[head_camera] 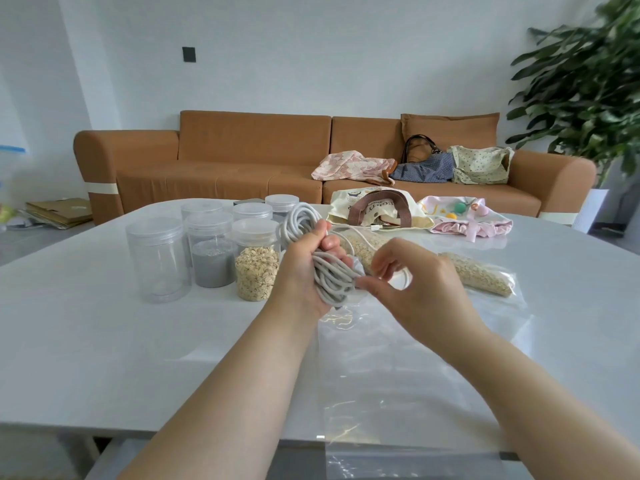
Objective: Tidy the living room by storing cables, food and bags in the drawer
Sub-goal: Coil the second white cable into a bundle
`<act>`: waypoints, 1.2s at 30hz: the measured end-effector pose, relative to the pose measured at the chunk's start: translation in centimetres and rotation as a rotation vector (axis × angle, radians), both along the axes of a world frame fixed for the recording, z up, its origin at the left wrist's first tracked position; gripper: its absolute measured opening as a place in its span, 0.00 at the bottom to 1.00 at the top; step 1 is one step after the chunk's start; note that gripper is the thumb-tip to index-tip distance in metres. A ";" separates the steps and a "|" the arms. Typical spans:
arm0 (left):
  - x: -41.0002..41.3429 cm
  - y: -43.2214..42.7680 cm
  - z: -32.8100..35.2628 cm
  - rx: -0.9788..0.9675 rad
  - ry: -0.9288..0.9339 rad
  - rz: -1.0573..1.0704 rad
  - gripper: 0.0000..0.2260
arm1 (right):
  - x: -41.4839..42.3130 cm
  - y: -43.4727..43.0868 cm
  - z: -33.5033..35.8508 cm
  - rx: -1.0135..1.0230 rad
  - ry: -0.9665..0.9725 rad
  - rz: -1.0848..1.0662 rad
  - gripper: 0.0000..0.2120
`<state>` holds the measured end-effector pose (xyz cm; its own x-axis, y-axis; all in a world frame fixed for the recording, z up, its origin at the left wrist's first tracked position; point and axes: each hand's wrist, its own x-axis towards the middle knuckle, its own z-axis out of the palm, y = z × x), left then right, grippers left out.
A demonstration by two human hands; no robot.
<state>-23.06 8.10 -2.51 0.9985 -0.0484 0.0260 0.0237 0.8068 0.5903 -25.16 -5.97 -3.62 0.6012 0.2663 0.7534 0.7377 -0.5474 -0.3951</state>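
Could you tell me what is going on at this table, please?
A person is bundling a cable over the table. The left grip holds the coiled loops, while the right grip pinches a strand at the coil's lower end. A clear bag lies flat on the table beneath them. Jars stand to the left, oat bags lie behind, and tote bags sit at the far edge.

A brown sofa (242, 157) and plant (588, 81) stand behind the white table (104, 323).
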 end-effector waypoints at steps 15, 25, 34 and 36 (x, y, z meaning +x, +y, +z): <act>0.8 0.5 -0.5 0.627 -0.042 0.318 0.07 | 1.1 -4.4 3.0 -0.066 0.342 -0.067 0.13; 0.3 0.6 -0.3 1.037 -0.066 0.499 0.10 | 1.8 -4.3 2.3 0.140 0.086 -0.300 0.10; 0.3 0.3 -0.5 0.914 -0.037 0.282 0.07 | 1.4 -4.4 3.0 0.237 0.097 -0.063 0.15; 0.1 0.1 -0.4 0.841 -0.002 0.095 0.10 | 1.1 -4.1 3.3 0.223 0.097 0.010 0.12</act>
